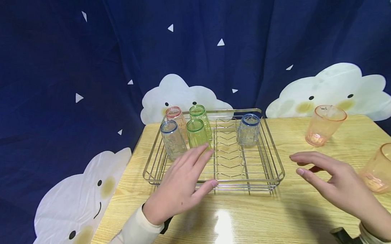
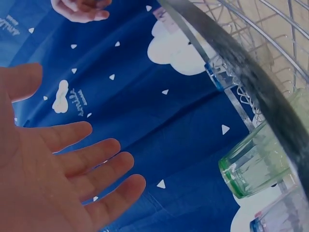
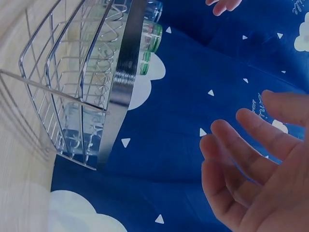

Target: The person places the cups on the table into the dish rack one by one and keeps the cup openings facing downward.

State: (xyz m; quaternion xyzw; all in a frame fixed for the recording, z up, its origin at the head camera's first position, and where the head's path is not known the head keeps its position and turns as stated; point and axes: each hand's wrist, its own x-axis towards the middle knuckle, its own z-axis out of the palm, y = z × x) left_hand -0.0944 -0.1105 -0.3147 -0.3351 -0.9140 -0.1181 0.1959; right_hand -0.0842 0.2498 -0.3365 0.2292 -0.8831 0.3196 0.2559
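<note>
Above the front left of a wire dish rack (image 1: 230, 180), my left hand (image 1: 181, 185) has its fingers extended and holds nothing. Just beyond its fingertips in the head view stand a green glass (image 1: 196, 132), a second green glass (image 1: 198, 111), a blue-ringed glass (image 1: 173, 142) and a red-ringed glass (image 1: 177, 119). At the rack's right side is another blue-ringed glass (image 1: 248, 131). My right hand (image 1: 340, 185) hovers right of the rack, fingers loosely bent and nothing held; the right wrist view shows its bare palm (image 3: 285, 193).
Two pinkish-orange tumblers stand on the wooden table to the right: one farther back (image 1: 325, 126), the other at the frame's edge (image 1: 383, 171), partly overlapped by my right hand. A dark blue curtain (image 1: 196, 57) with clouds and triangles hangs behind and along the left.
</note>
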